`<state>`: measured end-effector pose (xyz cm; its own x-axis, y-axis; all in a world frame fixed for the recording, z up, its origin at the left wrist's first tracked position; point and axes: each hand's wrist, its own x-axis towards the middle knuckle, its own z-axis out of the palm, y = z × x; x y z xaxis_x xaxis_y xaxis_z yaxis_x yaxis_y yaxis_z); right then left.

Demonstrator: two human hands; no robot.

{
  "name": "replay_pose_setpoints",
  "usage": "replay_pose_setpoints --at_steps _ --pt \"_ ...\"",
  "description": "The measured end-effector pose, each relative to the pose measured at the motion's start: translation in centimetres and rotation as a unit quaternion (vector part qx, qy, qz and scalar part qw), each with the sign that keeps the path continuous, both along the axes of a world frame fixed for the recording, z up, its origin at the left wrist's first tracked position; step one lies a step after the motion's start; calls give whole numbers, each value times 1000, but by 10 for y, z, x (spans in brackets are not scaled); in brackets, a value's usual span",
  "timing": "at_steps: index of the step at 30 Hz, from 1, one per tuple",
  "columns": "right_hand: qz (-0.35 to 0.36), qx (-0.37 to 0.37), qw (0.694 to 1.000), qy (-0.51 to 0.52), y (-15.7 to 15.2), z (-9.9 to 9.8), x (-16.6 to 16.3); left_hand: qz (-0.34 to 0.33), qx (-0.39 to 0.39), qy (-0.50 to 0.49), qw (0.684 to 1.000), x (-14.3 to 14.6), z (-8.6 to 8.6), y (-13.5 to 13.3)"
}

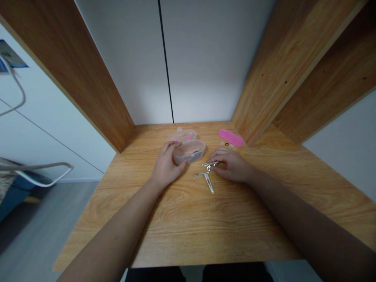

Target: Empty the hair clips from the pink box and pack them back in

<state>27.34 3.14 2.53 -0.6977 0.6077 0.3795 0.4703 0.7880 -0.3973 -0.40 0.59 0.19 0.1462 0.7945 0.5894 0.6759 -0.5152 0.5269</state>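
My left hand (167,166) cups the left side of a small clear plastic box (190,150) on the wooden desk (182,219). The box's hinged clear lid (182,136) lies open behind it. My right hand (232,164) rests on the desk to the right of the box, its fingertips on a silver hair clip (210,164). Two more silver hair clips (205,179) lie loose just in front, between my hands.
A pink oval item (230,137) lies at the back right, with small hair ties (229,145) beside it. Wooden panels (88,78) wall the desk left and right. A chair's metal frame (38,172) stands on the floor to the left.
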Motion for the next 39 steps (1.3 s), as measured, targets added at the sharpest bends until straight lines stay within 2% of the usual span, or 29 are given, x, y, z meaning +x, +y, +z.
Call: replay_pose_setpoints --at_steps 26,39 --pt "0 -3 999 -31 1 1 7 -3 5 -2 1000 0 0 0" --pt "-26 4 997 -73 6 1 17 -6 2 0 1000 -1 1 0"
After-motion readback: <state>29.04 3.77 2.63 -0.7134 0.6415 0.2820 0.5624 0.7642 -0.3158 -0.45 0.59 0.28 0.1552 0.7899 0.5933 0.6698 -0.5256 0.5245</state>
